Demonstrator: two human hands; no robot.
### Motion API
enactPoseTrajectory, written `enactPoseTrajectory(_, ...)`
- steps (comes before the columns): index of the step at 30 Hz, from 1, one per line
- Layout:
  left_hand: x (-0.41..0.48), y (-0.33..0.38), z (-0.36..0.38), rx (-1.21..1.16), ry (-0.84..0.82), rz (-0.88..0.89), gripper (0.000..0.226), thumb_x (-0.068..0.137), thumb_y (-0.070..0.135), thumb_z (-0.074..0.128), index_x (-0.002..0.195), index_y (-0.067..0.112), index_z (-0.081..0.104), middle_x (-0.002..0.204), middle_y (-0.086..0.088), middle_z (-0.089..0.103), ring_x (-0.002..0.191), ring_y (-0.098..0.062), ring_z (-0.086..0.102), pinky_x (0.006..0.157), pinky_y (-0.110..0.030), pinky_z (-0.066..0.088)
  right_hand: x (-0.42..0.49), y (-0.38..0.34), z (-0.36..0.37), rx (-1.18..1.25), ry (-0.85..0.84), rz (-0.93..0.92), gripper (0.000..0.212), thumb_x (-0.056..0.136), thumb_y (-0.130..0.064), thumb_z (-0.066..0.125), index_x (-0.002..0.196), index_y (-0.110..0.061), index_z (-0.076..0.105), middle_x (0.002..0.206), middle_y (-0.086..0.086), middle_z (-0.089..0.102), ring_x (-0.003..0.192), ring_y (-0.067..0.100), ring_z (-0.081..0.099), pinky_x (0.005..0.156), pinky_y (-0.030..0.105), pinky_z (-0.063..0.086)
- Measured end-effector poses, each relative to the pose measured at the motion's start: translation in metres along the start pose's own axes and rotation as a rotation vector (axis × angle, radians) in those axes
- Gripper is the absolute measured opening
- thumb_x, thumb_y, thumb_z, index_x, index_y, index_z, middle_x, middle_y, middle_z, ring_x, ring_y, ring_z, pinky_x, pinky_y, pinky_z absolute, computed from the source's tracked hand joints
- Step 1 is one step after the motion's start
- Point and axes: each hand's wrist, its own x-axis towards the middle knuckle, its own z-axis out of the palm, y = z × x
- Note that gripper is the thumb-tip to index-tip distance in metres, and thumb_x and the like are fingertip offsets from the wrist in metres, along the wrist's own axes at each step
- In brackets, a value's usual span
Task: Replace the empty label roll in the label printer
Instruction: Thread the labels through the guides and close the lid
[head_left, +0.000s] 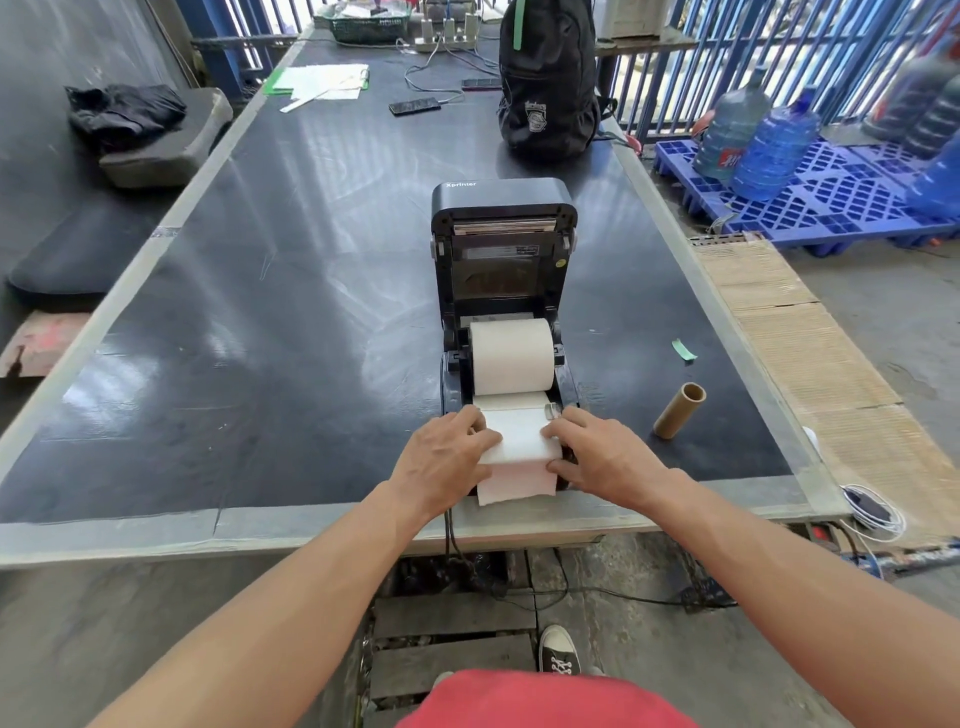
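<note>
The black label printer (501, 249) stands at the table's front middle with its lid raised. A full white label roll (511, 356) sits in its bay. Paper from the roll (519, 447) runs forward over the printer's front and hangs past it. My left hand (447, 462) presses on the left edge of this paper, and my right hand (602, 454) holds the right edge between thumb and fingers. The empty brown cardboard core (679, 410) lies on the table to the right of the printer.
A black backpack (548, 78) stands behind the printer. A phone (414, 106), papers (322, 83), cables and a basket lie at the far end. A green tape scrap (684, 349) lies right of the printer. The printer's cables drop over the table's front edge (311, 535).
</note>
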Motion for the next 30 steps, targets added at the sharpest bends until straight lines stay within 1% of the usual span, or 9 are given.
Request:
enactPoseTrajectory(6, 0.004, 0.004, 0.000, 0.067, -0.032, -0.013, 0.031, 0.081, 0.024, 0.069, 0.109, 0.014, 0.062, 0.105, -0.003, 0.065, 0.089, -0.025, 0.055, 0.081, -0.038, 0.047, 0.003, -0.005, 0.005, -0.026, -0.015, 0.056, 0.040, 0.089, -0.034, 0.067, 0.118, -0.013, 0.052, 0.116, 0.006, 0.052, 0.085, 0.038, 0.062, 0.075, 0.046, 0.050)
enactPoseTrajectory(11, 0.001, -0.003, -0.002, 0.004, -0.039, 0.037, 0.040, 0.085, 0.027, 0.067, 0.122, 0.017, 0.057, 0.118, -0.002, 0.059, 0.104, -0.022, 0.054, 0.090, -0.033, 0.044, 0.002, 0.000, -0.005, 0.155, -0.020, 0.032, 0.043, 0.085, -0.041, 0.073, 0.118, -0.023, 0.054, 0.115, -0.003, 0.057, 0.096, 0.022, 0.061, 0.085, 0.037, 0.049)
enactPoseTrajectory(15, -0.003, -0.008, -0.010, -0.076, -0.039, 0.097, 0.038, 0.084, 0.024, 0.065, 0.120, 0.017, 0.058, 0.124, -0.004, 0.052, 0.109, -0.021, 0.048, 0.090, -0.035, 0.047, 0.002, 0.000, -0.012, 0.161, 0.028, 0.006, 0.048, 0.083, -0.055, 0.069, 0.118, -0.025, 0.058, 0.094, -0.010, 0.057, 0.084, 0.014, 0.058, 0.078, 0.034, 0.051)
enactPoseTrajectory(18, -0.003, -0.008, -0.017, -0.161, 0.074, 0.104, 0.027, 0.083, 0.018, 0.062, 0.110, 0.012, 0.063, 0.116, -0.005, 0.057, 0.098, -0.021, 0.056, 0.082, -0.037, 0.052, 0.006, -0.001, -0.016, 0.195, 0.163, -0.005, 0.038, 0.089, -0.055, 0.061, 0.107, -0.022, 0.063, 0.076, -0.012, 0.056, 0.070, 0.012, 0.055, 0.068, 0.031, 0.048)
enactPoseTrajectory(21, 0.014, -0.011, -0.032, -0.251, 0.221, 0.010, 0.021, 0.085, 0.007, 0.061, 0.105, 0.010, 0.063, 0.109, -0.005, 0.060, 0.083, -0.023, 0.062, 0.071, -0.035, 0.053, 0.018, 0.000, -0.033, 0.300, 0.310, 0.050, 0.025, 0.091, -0.043, 0.064, 0.091, -0.018, 0.067, 0.072, -0.008, 0.062, 0.065, 0.014, 0.057, 0.066, 0.035, 0.051)
enactPoseTrajectory(23, 0.034, -0.017, -0.048, -0.275, 0.309, -0.074, 0.021, 0.085, 0.008, 0.063, 0.107, 0.010, 0.063, 0.108, -0.006, 0.061, 0.085, -0.023, 0.064, 0.073, -0.032, 0.050, 0.031, 0.001, -0.053, 0.357, 0.398, 0.109, 0.023, 0.091, -0.037, 0.067, 0.090, -0.015, 0.069, 0.074, -0.003, 0.067, 0.067, 0.017, 0.061, 0.069, 0.040, 0.054)
enactPoseTrajectory(26, 0.068, -0.025, -0.077, -0.315, 0.487, -0.204, 0.026, 0.085, 0.011, 0.066, 0.111, 0.010, 0.061, 0.110, -0.008, 0.060, 0.086, -0.019, 0.061, 0.075, -0.017, 0.037, 0.056, 0.003, -0.087, 0.420, 0.558, 0.218, 0.022, 0.091, -0.034, 0.067, 0.090, -0.012, 0.071, 0.080, 0.003, 0.070, 0.073, 0.021, 0.064, 0.074, 0.042, 0.054)
enactPoseTrajectory(28, 0.093, -0.032, -0.097, -0.374, 0.599, -0.333, 0.034, 0.085, 0.016, 0.067, 0.117, 0.009, 0.058, 0.115, -0.010, 0.058, 0.092, -0.021, 0.060, 0.081, -0.022, 0.041, 0.073, 0.006, -0.111, 0.516, 0.625, 0.331, 0.025, 0.090, -0.035, 0.067, 0.097, -0.012, 0.070, 0.083, 0.003, 0.068, 0.079, 0.022, 0.064, 0.079, 0.041, 0.053)
enactPoseTrajectory(30, 0.117, -0.040, -0.115, -0.470, 0.620, -0.509, 0.050, 0.084, 0.027, 0.068, 0.127, 0.009, 0.050, 0.127, -0.011, 0.052, 0.105, -0.023, 0.057, 0.092, -0.031, 0.045, 0.090, 0.011, -0.130, 0.621, 0.627, 0.433, 0.034, 0.088, -0.039, 0.068, 0.108, -0.012, 0.066, 0.090, 0.002, 0.065, 0.090, 0.023, 0.064, 0.086, 0.038, 0.051)
